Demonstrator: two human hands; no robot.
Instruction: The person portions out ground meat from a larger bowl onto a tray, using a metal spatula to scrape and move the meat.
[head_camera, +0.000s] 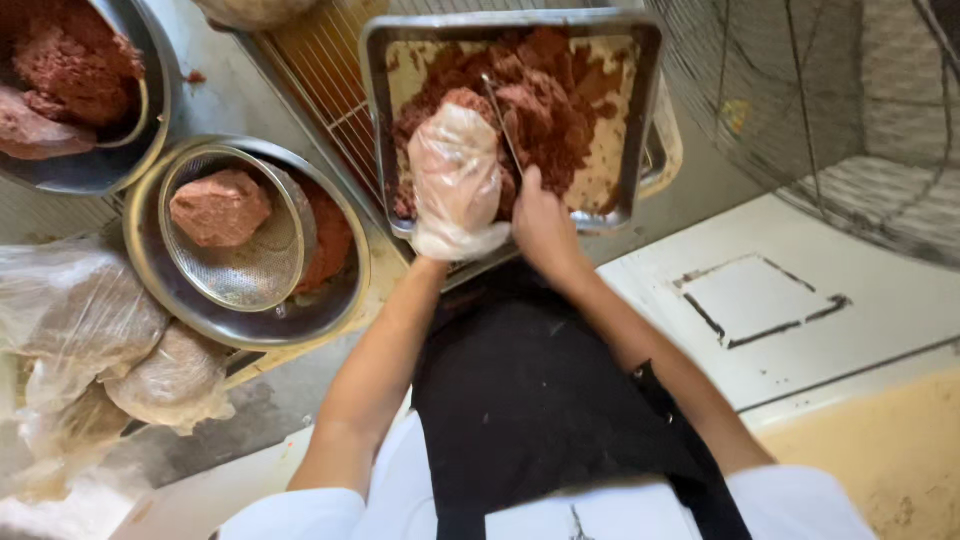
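My left hand (457, 180), inside a thin clear plastic glove, lies in the upper centre of the frame. Its fingers curl down over a lump of reddish-brown paste (540, 105); the hand is half closed, pressing on the paste rather than fully gripping it.

My right hand (543, 222), bare, sits just right of the left hand. It is closed around the handle of a thin metal tool (502, 125). The tool runs up and to the left from my fist, with its far end in the paste. I cannot tell what kind of tool it is.

The paste lies in a square metal tray (640, 110) at the top centre of the frame. It is heaped in the middle and left part of the tray; pale smears show near the tray's right and top walls. The tray rests on a wire rack (330, 85), which shows to the tray's left.

At centre left, a round steel bowl (150, 270) holds a mesh sieve (250, 270). A pinkish-brown lump (218, 207) lies in the sieve, and darker paste shows between sieve and bowl wall on the right.

At the upper left, a second bowl (150, 130) holds more reddish paste.

At the lower left, filled plastic bags (90, 330) lie heaped just beside the sieve bowl.

My black apron (540, 400) fills the lower centre
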